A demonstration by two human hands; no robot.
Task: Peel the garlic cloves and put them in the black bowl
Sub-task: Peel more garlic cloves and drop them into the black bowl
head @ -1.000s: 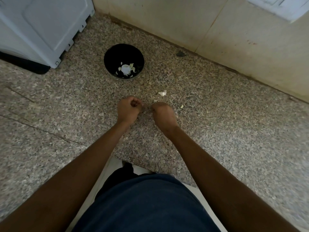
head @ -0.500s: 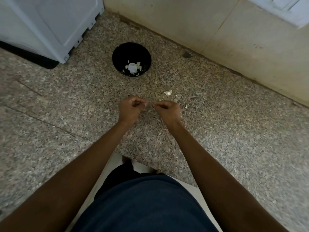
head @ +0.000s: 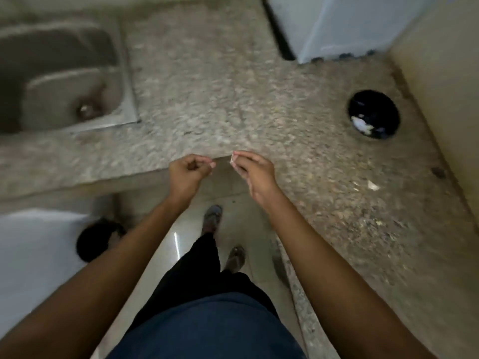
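Note:
My right hand [head: 255, 174] pinches a small pale garlic clove [head: 232, 159] at its fingertips, above the counter's front edge. My left hand [head: 188, 174] hovers a short gap to its left, fingers curled into a fist with thumb against forefinger; nothing shows in it. The black bowl [head: 383, 107] stands far to the right near the wall, with white garlic pieces [head: 361, 124] in it. A scrap of garlic skin [head: 373, 186] lies on the counter below the bowl. The view is motion-blurred.
The speckled stone counter [head: 207, 99] turns a corner here. A steel sink [head: 59, 73] is sunk in at the left, and a white appliance [head: 337, 24] stands at the back. Below are the floor, my feet and a white object [head: 31, 255].
The view has swung left, so the bowl now lies far right. My hands, which were together on the clove over the counter, have parted and lifted to the counter's edge.

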